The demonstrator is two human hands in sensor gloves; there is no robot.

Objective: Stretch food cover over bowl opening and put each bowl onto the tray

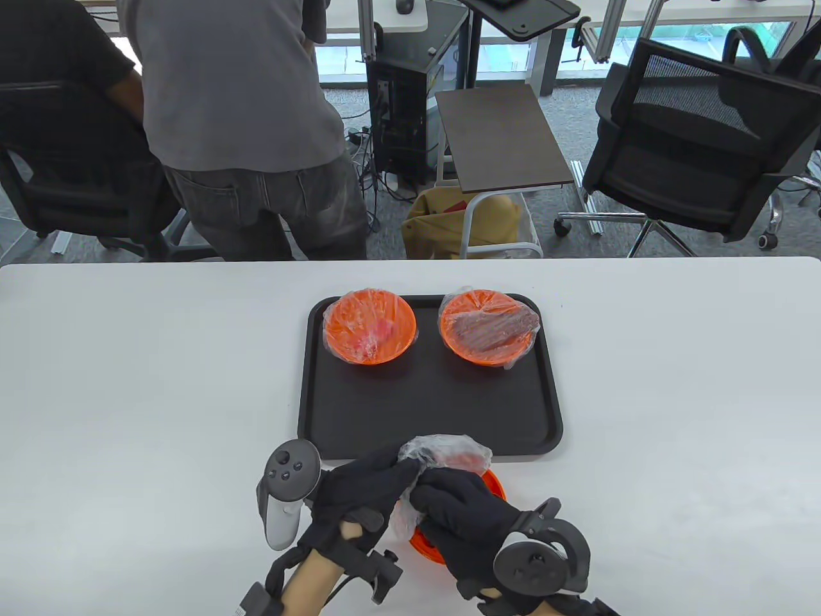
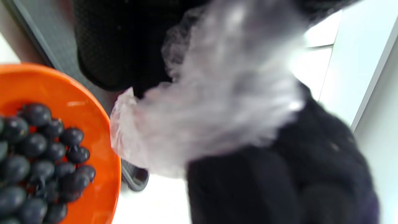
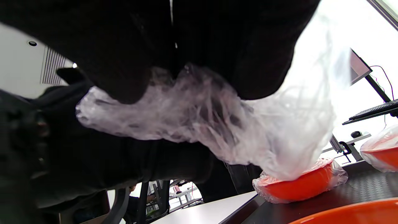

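Both hands, left [image 1: 359, 494] and right [image 1: 462, 513], are gripping the cover [image 1: 442, 452] over the third bowl [image 1: 490, 481] (near the table's front edge); stretching over its rim is coming next.

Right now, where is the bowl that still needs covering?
In the table view, the uncovered bowl sits on the white table just in front of the tray's near edge, mostly hidden under both hands, which hold the food cover above it.

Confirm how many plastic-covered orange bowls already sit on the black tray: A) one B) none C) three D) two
D: two covered orange bowls sit at the far end of the black tray, while the third bowl is on the white table under both hands gripping a clear cover.
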